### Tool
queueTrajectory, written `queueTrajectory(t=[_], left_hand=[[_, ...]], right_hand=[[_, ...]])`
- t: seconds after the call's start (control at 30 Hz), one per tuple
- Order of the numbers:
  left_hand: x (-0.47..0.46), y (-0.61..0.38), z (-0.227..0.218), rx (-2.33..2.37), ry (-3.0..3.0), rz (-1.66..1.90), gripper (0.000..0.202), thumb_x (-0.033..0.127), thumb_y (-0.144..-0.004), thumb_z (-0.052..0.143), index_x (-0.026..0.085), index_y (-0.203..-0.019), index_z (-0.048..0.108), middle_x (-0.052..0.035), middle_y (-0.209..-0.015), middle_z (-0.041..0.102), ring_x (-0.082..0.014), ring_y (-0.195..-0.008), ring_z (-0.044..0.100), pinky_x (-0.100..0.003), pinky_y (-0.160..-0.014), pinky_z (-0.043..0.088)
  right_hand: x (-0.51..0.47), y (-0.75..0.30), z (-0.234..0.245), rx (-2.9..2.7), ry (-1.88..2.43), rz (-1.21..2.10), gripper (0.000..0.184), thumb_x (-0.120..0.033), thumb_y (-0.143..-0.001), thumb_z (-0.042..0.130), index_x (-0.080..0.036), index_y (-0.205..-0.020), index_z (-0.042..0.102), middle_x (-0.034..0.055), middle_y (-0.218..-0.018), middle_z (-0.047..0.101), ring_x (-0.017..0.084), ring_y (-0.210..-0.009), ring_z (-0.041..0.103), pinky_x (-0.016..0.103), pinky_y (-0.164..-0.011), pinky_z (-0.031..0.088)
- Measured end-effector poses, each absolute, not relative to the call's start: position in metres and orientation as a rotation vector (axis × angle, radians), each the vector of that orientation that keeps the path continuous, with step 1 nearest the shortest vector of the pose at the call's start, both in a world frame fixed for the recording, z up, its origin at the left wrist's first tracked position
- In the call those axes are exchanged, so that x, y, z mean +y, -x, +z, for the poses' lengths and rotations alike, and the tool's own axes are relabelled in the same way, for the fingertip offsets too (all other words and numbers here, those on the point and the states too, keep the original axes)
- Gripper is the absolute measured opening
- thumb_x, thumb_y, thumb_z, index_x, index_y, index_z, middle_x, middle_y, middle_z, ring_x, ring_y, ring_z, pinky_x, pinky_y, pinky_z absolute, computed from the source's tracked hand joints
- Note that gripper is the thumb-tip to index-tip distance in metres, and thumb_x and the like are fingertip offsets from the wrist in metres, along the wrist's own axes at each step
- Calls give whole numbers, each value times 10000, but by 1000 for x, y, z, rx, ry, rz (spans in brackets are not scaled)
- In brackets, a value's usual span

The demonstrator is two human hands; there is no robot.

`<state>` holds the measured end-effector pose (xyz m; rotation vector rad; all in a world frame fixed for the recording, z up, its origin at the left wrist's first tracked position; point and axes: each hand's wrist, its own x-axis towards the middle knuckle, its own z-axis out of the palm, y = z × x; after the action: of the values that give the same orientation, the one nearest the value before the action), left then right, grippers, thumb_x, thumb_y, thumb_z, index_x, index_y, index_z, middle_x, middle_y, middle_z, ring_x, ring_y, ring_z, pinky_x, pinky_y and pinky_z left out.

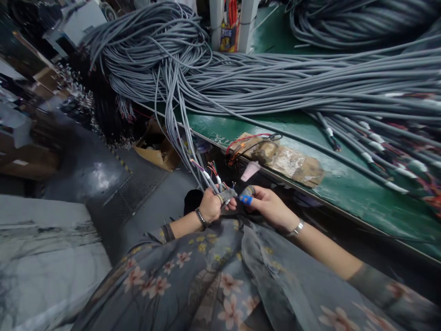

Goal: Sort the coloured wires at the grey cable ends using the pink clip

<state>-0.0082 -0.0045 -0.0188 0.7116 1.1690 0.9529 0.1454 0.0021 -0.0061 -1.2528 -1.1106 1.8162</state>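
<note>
Several grey cables (177, 108) hang off the bench edge and run down into my left hand (215, 204), which is closed round their ends close to my lap. Above that fist, stripped ends with white sleeves and thin coloured wires (214, 171) stick out. My right hand (263, 202) is just to the right, thumb and forefinger pinched together, with finger covers and blue tape (245, 199) on the fingers. What the pinch holds, if anything, is too small to make out. A gap separates the two hands.
A thick heap of grey cables (148, 50) covers the green bench (220, 125). A taped cardboard block (285, 163) with red and black leads lies at its edge. Sleeved cable ends (375, 138) spread at right. An open cardboard box (156, 149) stands on the floor.
</note>
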Motion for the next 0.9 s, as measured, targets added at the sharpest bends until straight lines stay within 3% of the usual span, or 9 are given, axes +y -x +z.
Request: queueTrajectory(t=[0.27,0.43,0.67,0.9], left_hand=[[-7,9,-17,1202,-746,933,504,575,-495,775,164,-615,509,38,-424,521,-76,-356,472,-193,-371,323],[-6,8,-14,1180,-791,932,506,592,-515,765,165,-613,511,36,-426,525,-77,-360,475,-192,-371,333],[-6,7,-15,1203,-885,842,476,564,-560,759,157,-631,523,14,-468,568,-80,-392,509,-180,-395,341],[-3,10,-11,1129,-943,670,491,549,-490,800,141,-581,544,3,-472,577,-86,-401,525,-187,-410,379]], right_hand=[[6,-148,-14,-1028,1287,1788,431,-564,-557,773,-190,-636,574,-30,-546,522,87,-487,425,239,-486,382],[10,-145,-11,-963,1283,1746,510,-674,-555,712,-203,-636,536,-18,-585,547,103,-508,444,267,-513,410],[10,-139,-3,-1169,1309,1668,448,-574,-534,772,-197,-620,545,-36,-532,517,95,-499,417,253,-501,362],[9,-142,-1,-1285,1171,1694,402,-576,-602,737,-206,-636,584,3,-558,600,141,-527,515,296,-551,447]])
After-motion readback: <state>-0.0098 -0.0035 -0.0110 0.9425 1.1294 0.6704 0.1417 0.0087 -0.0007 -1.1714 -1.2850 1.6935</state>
